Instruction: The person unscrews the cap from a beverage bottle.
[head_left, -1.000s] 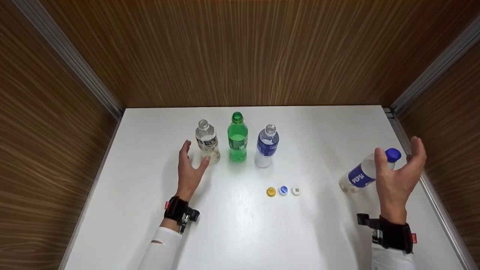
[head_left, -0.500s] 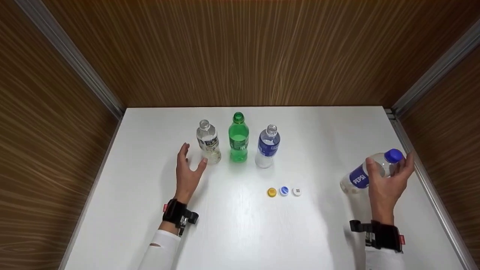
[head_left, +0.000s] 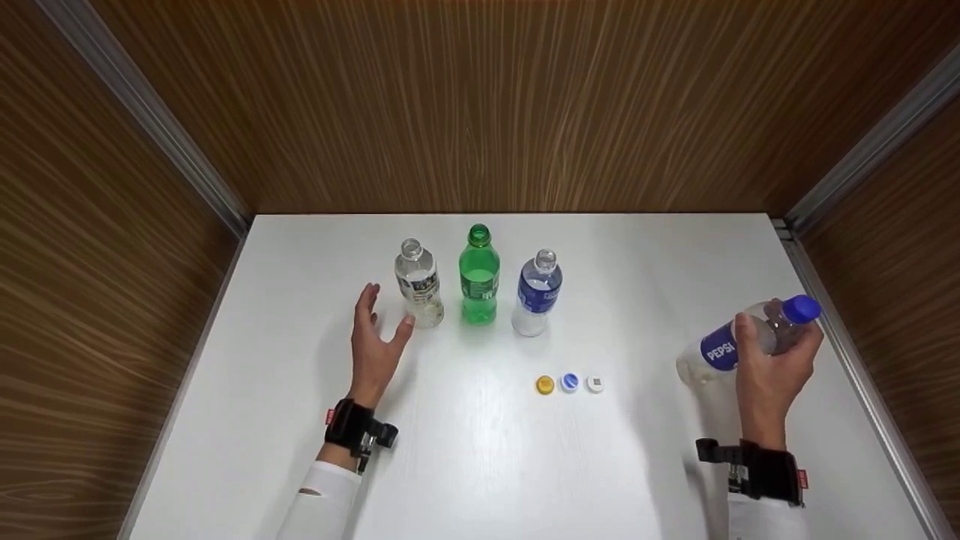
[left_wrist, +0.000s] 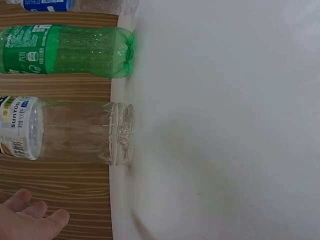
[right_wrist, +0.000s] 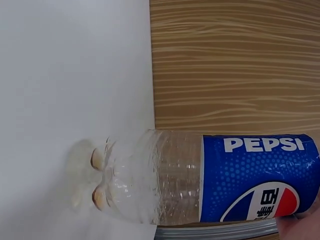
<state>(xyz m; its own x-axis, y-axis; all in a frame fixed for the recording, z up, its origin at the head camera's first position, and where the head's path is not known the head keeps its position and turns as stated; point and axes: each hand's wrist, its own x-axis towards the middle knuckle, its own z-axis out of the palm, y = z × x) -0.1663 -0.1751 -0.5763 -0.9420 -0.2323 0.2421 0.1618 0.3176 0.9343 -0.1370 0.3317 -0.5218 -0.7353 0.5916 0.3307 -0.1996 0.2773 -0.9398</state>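
Gripping the smooth, rounded clear-plastic Pepsi bottle [head_left: 720, 349] at three o'clock from the white table's [head_left: 480, 465] middle, my right hand [head_left: 772, 379] curls thumb and fingers round its upper part; I cannot make out the contents. My left hand [head_left: 376, 356], thumb and fingers parted wide around nothing, has the clear, open-mouthed Suntory bottle [head_left: 421, 289] beside it at one o'clock.

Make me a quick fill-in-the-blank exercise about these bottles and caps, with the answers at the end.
1. The tilted bottle in the right grip is labelled ____.
2. The fitted cap on it is coloured ____.
3. The middle standing bottle is coloured ____.
4. The loose caps on the table number ____.

Missing words: Pepsi; blue; green; three.
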